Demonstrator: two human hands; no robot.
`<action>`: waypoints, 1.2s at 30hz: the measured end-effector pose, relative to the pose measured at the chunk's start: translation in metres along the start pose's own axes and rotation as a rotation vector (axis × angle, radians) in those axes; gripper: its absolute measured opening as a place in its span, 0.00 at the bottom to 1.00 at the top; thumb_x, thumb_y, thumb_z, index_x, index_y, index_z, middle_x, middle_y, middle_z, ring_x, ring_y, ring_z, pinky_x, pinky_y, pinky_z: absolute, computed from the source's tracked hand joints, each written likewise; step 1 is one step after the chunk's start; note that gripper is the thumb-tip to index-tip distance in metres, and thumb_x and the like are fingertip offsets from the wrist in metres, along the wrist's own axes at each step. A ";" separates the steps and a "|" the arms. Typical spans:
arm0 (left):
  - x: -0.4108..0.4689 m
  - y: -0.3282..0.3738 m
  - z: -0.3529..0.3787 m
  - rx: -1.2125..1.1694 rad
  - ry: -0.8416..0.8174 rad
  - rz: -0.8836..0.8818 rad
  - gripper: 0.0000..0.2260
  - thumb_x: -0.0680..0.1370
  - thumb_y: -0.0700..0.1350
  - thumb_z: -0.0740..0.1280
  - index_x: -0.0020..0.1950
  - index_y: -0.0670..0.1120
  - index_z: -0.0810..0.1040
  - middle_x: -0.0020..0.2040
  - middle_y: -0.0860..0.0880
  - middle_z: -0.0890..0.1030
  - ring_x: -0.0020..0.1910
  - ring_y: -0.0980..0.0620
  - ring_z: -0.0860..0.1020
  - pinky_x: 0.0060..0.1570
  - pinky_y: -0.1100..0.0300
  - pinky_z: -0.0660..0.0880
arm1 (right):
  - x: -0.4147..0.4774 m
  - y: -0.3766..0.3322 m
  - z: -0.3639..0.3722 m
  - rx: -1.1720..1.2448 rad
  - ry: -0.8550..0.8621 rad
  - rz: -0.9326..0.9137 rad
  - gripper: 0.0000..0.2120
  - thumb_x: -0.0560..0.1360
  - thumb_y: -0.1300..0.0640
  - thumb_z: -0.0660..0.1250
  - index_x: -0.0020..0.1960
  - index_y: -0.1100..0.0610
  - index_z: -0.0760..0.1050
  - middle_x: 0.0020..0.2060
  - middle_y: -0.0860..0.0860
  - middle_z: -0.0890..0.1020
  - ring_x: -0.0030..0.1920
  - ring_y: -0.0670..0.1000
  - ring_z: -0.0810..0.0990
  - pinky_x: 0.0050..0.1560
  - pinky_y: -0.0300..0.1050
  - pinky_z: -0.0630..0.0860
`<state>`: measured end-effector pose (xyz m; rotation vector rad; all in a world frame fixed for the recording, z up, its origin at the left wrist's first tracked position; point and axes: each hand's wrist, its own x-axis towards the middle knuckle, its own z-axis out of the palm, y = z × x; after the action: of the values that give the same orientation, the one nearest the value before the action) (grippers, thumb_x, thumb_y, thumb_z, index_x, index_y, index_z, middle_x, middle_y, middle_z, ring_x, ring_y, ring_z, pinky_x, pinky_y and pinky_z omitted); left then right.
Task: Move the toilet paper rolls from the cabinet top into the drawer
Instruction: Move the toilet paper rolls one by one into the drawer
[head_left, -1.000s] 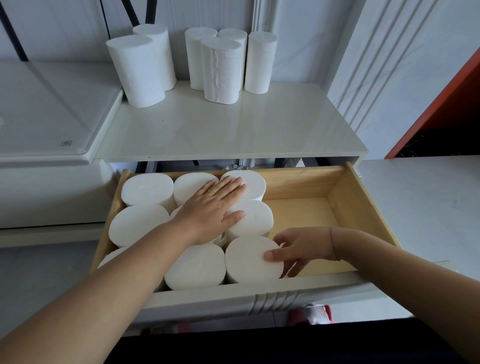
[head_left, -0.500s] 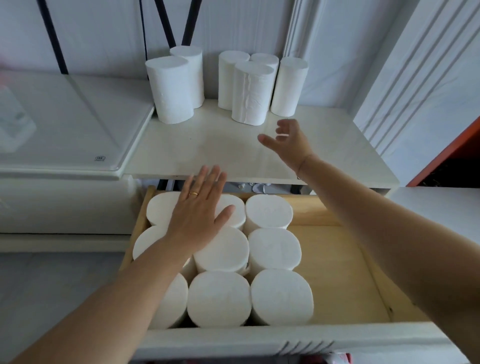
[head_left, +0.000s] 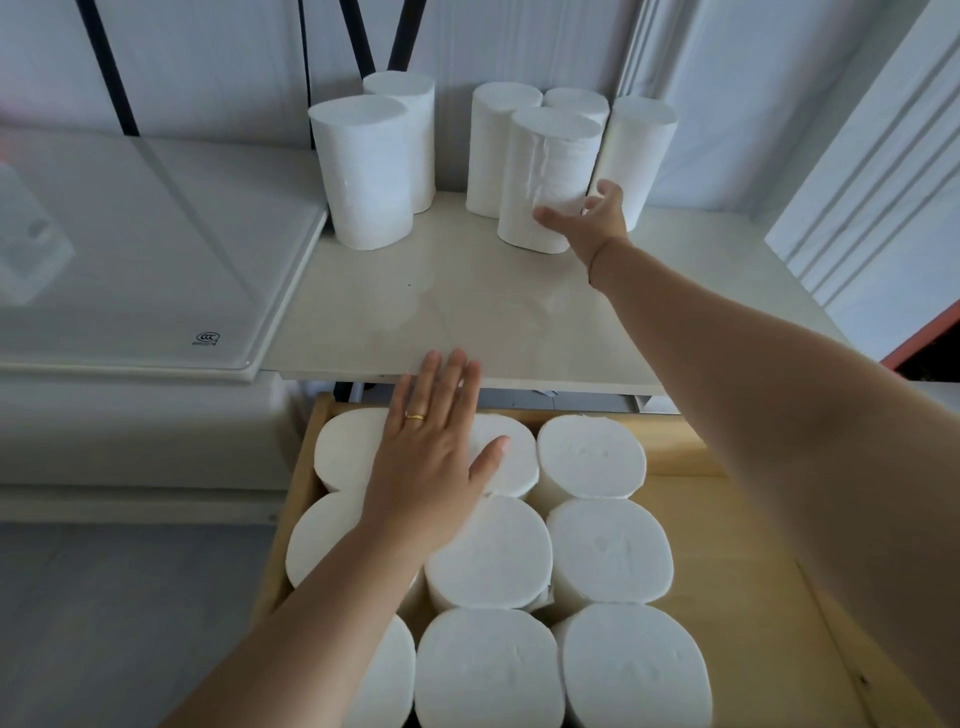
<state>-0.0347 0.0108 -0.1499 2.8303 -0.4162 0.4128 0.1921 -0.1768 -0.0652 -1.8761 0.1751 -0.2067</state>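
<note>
The left hand (head_left: 431, 462) is flat, fingers straight, over nine white cylindrical toilet paper rolls (head_left: 608, 551) standing in three rows in the open pale wooden drawer (head_left: 691, 499); contact is unclear. On the glossy cream cabinet top (head_left: 467, 312) stand six upright rolls (head_left: 358, 171), two left, four right. The right hand (head_left: 589, 218) curls round the front roll (head_left: 545, 166). A white glass-topped slab (head_left: 156, 249) adjoins at the left.

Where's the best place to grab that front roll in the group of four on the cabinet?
Wrap the right hand round the curved side of the front roll, coming from the front-right: it stands upright, and neighbouring rolls crowd its back.
</note>
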 end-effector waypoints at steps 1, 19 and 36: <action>0.000 0.000 0.000 -0.006 0.002 0.000 0.30 0.78 0.62 0.40 0.75 0.50 0.36 0.76 0.51 0.39 0.76 0.51 0.36 0.72 0.54 0.33 | 0.004 0.000 0.000 0.012 -0.004 0.003 0.46 0.68 0.52 0.77 0.76 0.59 0.53 0.68 0.54 0.69 0.64 0.51 0.71 0.58 0.40 0.67; 0.002 0.000 0.001 0.007 -0.002 -0.007 0.30 0.78 0.62 0.42 0.75 0.50 0.37 0.76 0.52 0.38 0.75 0.52 0.36 0.73 0.55 0.33 | 0.008 0.001 0.015 0.019 -0.067 -0.048 0.39 0.62 0.54 0.81 0.67 0.57 0.64 0.59 0.51 0.75 0.59 0.52 0.75 0.60 0.49 0.75; -0.001 0.024 -0.003 0.076 -0.119 0.072 0.32 0.77 0.63 0.39 0.75 0.49 0.35 0.75 0.51 0.34 0.73 0.53 0.30 0.70 0.57 0.28 | -0.147 0.031 -0.098 0.074 -0.256 -0.139 0.38 0.59 0.56 0.78 0.67 0.57 0.69 0.58 0.54 0.81 0.58 0.52 0.80 0.55 0.50 0.80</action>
<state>-0.0440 -0.0102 -0.1429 2.9302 -0.5377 0.2807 0.0259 -0.2440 -0.0731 -1.8234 -0.1362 -0.0654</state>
